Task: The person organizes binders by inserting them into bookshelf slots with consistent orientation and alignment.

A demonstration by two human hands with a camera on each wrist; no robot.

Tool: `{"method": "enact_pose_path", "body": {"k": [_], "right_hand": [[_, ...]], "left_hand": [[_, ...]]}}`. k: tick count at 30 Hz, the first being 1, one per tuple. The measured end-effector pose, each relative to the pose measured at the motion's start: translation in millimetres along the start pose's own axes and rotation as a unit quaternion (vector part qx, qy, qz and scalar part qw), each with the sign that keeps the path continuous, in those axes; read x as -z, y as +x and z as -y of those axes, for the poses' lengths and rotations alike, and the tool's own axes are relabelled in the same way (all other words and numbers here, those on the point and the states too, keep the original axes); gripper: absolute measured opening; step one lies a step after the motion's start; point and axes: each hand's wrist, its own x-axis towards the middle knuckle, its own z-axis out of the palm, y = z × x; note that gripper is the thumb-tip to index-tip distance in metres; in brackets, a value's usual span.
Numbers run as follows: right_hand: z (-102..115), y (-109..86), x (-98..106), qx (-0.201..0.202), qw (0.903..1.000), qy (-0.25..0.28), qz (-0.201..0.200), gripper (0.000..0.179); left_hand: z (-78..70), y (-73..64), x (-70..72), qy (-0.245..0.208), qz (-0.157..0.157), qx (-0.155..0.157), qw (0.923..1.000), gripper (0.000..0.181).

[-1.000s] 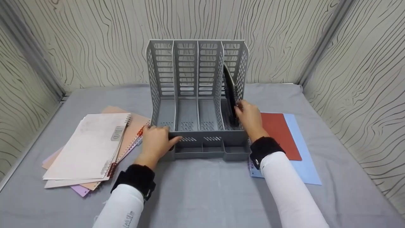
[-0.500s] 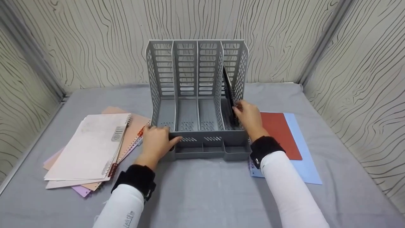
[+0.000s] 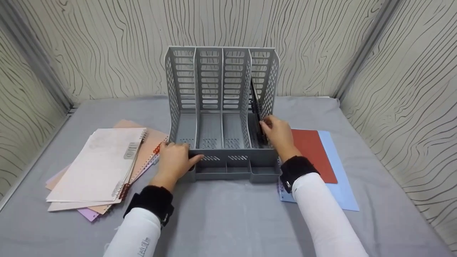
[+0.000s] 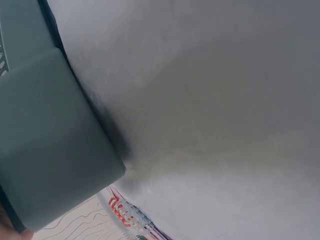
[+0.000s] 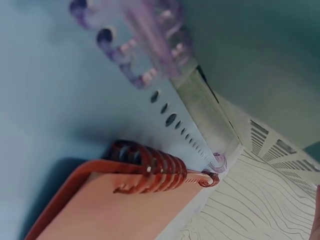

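Note:
A grey file organizer (image 3: 228,154) with tall upright slots stands at the middle of the table. My left hand (image 3: 174,161) grips its front left corner, thumb lying over the front wall. In the rightmost slot a thin black ring-bound notebook (image 3: 255,103) stands on edge, its top leaning left toward the divider. My right hand (image 3: 281,135) pinches the notebook's near edge between thumb and fingers. The left wrist view shows the organizer's smooth corner (image 4: 60,145) and a bit of fingertip. Only a sliver of a right finger (image 5: 316,220) appears in the right wrist view.
Left of the organizer lies a fanned stack of ring-bound notebooks (image 3: 98,164), a white one on top. To its right, a red notebook (image 3: 312,153) rests on a larger blue one (image 3: 344,189), partly behind my right forearm. Patterned panels (image 3: 221,21) enclose the table.
The black notebook has tipped left, now seen nearly edge-on by the divider. My right hand has shifted slightly left with it. My left hand keeps its place on the organizer.

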Motion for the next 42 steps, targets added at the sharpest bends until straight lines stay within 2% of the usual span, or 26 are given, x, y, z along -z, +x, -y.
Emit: {"method": "enact_pose_path", "body": {"k": [4,6,8,10,12,14,15,16,18,19,21,23,30,33,42], "right_hand": [[-5,-4.6,-1,0.038,0.9958,-0.011,-0.082,0.02],[-9,-8.1,3,0.043,0.9917,-0.025,-0.119,0.02],[-17,-12.3,10,0.017,0.9912,-0.034,-0.127,0.023],[-27,-17.3,19,-0.037,0.9933,-0.035,-0.104,0.027],[-37,-22.9,29,-0.1,0.9924,-0.053,-0.047,0.035],[-46,-29.1,37,-0.161,0.9821,-0.083,0.051,0.051],[-49,-32.5,41,-0.185,0.9719,-0.1,0.106,0.061],[-52,-35.8,44,-0.207,0.9576,-0.117,0.162,0.072],[-55,-41.8,46,-0.241,0.9239,-0.137,0.264,0.091],[-56,-44.3,46,-0.252,0.908,-0.143,0.302,0.098],[-56,-47.3,45,-0.265,0.8864,-0.149,0.349,0.103],[-55,-47.9,43,-0.27,0.8758,-0.152,0.37,0.101],[-55,-33.9,43,-0.259,0.874,-0.155,0.381,0.088],[-56,-28.8,44,-0.267,0.8694,-0.151,0.388,0.086],[-55,-31.0,37,-0.252,0.8695,-0.16,0.394,0.054]], "left_hand": [[1.3,0.1,-2.4,0.0,0.003,0.0,1.0,0.06],[0.4,0.8,-3.3,-0.002,0.006,-0.002,1.0,0.061],[-1.0,1.6,-3.4,-0.003,0.007,-0.004,1.0,0.061],[-2.1,2.3,-2.9,-0.002,0.008,-0.005,1.0,0.062],[-1.9,2.7,-1.7,0.001,0.008,-0.003,1.0,0.062],[-1.0,2.2,-0.1,0.002,0.008,0.0,1.0,0.062],[-0.2,2.0,0.3,0.004,0.008,0.001,1.0,0.062],[0.6,1.5,0.9,0.006,0.007,0.003,1.0,0.062],[1.9,0.9,1.3,0.006,0.007,0.004,0.9999,0.062],[2.3,0.7,1.4,0.007,0.008,0.004,0.9999,0.062],[2.4,0.4,1.4,0.008,0.01,0.003,0.9999,0.063],[1.9,0.3,1.4,0.005,0.011,0.003,0.9999,0.063],[-1.3,0.3,1.8,0.008,-0.005,0.004,0.9999,0.063],[-2.0,0.6,2.3,0.011,-0.001,0.003,0.9999,0.064],[-0.6,-1.5,-4.9,0.02,0.017,-0.003,0.9997,0.065]]}}
